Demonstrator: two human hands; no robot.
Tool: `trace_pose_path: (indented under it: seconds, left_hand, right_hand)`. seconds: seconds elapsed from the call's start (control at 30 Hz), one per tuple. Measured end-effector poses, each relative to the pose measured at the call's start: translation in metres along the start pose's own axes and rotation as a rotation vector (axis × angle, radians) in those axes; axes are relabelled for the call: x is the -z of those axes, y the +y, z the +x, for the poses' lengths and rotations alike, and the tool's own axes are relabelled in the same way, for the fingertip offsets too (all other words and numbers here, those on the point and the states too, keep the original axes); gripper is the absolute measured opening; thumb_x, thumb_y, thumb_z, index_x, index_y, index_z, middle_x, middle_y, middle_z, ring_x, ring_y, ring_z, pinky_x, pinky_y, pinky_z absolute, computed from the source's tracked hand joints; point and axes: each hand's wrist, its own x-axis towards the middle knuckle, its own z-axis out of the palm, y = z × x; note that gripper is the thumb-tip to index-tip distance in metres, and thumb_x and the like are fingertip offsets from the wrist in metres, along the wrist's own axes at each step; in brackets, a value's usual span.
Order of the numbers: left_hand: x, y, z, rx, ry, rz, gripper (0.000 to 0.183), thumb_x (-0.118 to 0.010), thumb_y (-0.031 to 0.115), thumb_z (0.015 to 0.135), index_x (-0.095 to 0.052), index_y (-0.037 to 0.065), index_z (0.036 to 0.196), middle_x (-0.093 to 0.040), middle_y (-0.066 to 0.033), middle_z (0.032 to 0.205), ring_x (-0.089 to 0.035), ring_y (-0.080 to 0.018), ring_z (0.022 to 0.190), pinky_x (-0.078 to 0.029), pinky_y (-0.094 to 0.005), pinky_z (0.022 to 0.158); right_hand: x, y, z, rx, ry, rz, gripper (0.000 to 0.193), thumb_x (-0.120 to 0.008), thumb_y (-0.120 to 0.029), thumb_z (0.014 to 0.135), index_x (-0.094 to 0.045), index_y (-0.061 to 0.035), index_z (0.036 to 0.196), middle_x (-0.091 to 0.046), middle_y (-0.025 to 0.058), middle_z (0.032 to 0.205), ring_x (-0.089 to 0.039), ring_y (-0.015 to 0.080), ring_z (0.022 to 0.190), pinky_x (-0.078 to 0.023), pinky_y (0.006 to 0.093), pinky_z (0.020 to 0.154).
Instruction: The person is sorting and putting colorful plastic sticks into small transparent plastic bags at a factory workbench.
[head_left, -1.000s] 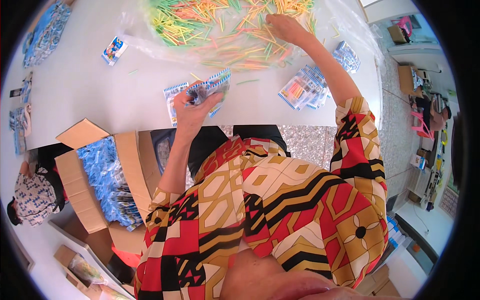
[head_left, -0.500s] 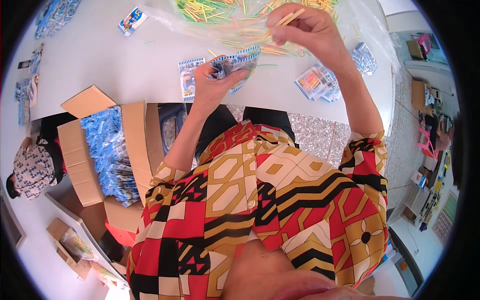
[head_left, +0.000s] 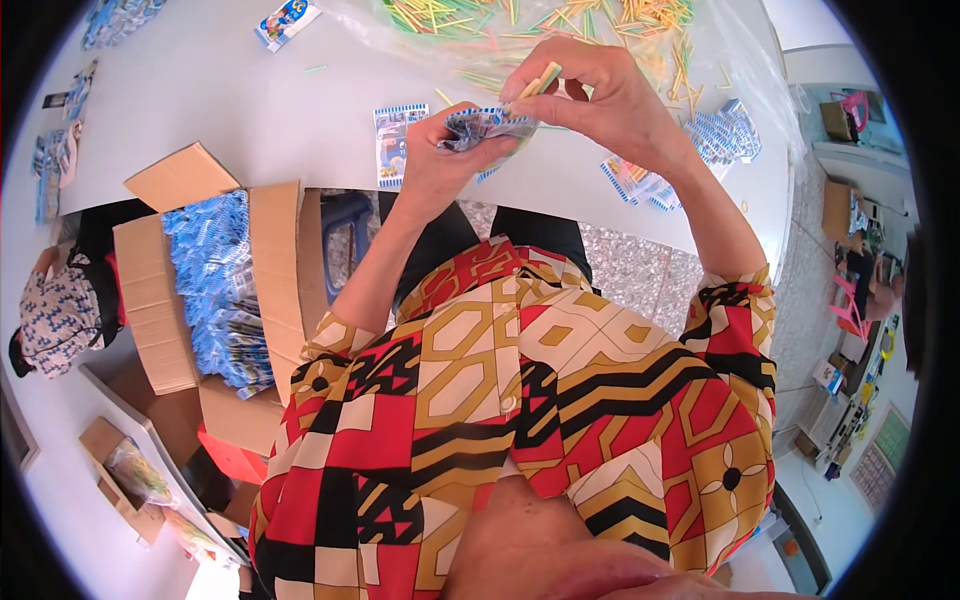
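Observation:
My left hand (head_left: 442, 168) is closed around an open blue-and-white plastic packet (head_left: 488, 128), its mouth turned toward the right. A few thin pale-yellow sticks (head_left: 547, 77) are pinched between the thumb and fingers of my right hand (head_left: 600, 102). Their lower ends meet the packet's mouth; whether they reach inside is hidden by my fingers. Flat beside my left hand lies another packet (head_left: 392, 150). Beyond both hands, a loose heap of yellow, green and orange sticks (head_left: 440, 18) rests on clear plastic.
Filled-looking packets (head_left: 640, 185) and crumpled blue ones (head_left: 725, 135) lie right of my right forearm. A single packet (head_left: 287, 24) sits at the far left. Below the table's left edge stands an open carton (head_left: 285, 260) full of blue packets. Another person (head_left: 70, 310) is at far left.
My right hand has come down and left, bringing the sticks to the packet's mouth. My left hand with the packet has shifted slightly right. The whole view has moved a little.

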Motion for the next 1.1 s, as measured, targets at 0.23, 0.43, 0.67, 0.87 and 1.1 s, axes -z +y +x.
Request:
trace_pose_path:
  seconds: [0.23, 0.43, 0.67, 0.87, 1.1]
  left_hand:
    - [-0.001, 0.0, 0.005, -0.012, 0.005, -0.038, 0.018, -0.074, 0.011, 0.076, -0.066, 0.001, 0.087, -0.064, 0.0019, 0.074, -0.053, -0.0023, 0.066, -0.043, -0.0186, 0.058]
    - [0.001, -0.004, 0.008, -0.041, -0.014, -0.075, 0.018, -0.074, 0.01, 0.076, -0.066, 0.0, 0.088, -0.065, 0.0007, 0.076, -0.055, -0.003, 0.068, -0.045, -0.0187, 0.06]
    - [-0.004, -0.003, 0.008, 0.044, 0.053, -0.186, 0.018, -0.076, 0.009, 0.073, -0.068, 0.0, 0.086, -0.066, -0.001, 0.077, -0.057, -0.0044, 0.068, -0.046, -0.0181, 0.06]
    - [-0.004, -0.007, 0.01, 0.084, -0.063, -0.1, 0.018, -0.076, 0.009, 0.073, -0.068, 0.0, 0.087, -0.066, -0.0015, 0.078, -0.058, -0.0051, 0.069, -0.046, -0.0186, 0.06]
    - [-0.009, -0.008, 0.011, 0.151, 0.047, -0.274, 0.021, -0.073, 0.009, 0.077, -0.066, 0.001, 0.095, -0.067, -0.0041, 0.083, -0.062, -0.0093, 0.071, -0.051, -0.0234, 0.063]
  right_hand:
    - [-0.007, 0.013, 0.001, 0.23, 0.102, -0.1, 0.023, -0.049, -0.019, 0.093, -0.065, -0.0103, 0.107, -0.054, 0.0061, 0.123, -0.05, 0.0215, 0.113, -0.042, 0.0342, 0.091]
    - [-0.02, 0.018, -0.004, 0.223, 0.111, -0.178, 0.033, -0.039, -0.024, 0.097, -0.058, -0.0109, 0.12, -0.049, 0.0074, 0.13, -0.046, 0.0217, 0.119, -0.04, 0.0338, 0.096]
    - [-0.009, 0.038, -0.021, 0.086, 0.168, 0.285, 0.034, -0.04, -0.02, 0.096, -0.052, -0.0056, 0.125, -0.053, 0.0067, 0.121, -0.05, 0.0154, 0.111, -0.04, 0.0301, 0.094]
    - [-0.023, 0.06, -0.045, -0.031, 0.198, 0.438, 0.023, -0.053, -0.005, 0.091, -0.056, -0.0021, 0.113, -0.061, 0.0017, 0.095, -0.057, 0.0073, 0.088, -0.045, 0.0213, 0.082]
    - [-0.03, 0.058, -0.078, -0.174, 0.6, 0.199, 0.013, -0.052, -0.008, 0.092, -0.055, -0.0013, 0.103, -0.06, 0.0019, 0.085, -0.054, 0.0074, 0.078, -0.045, 0.022, 0.069]
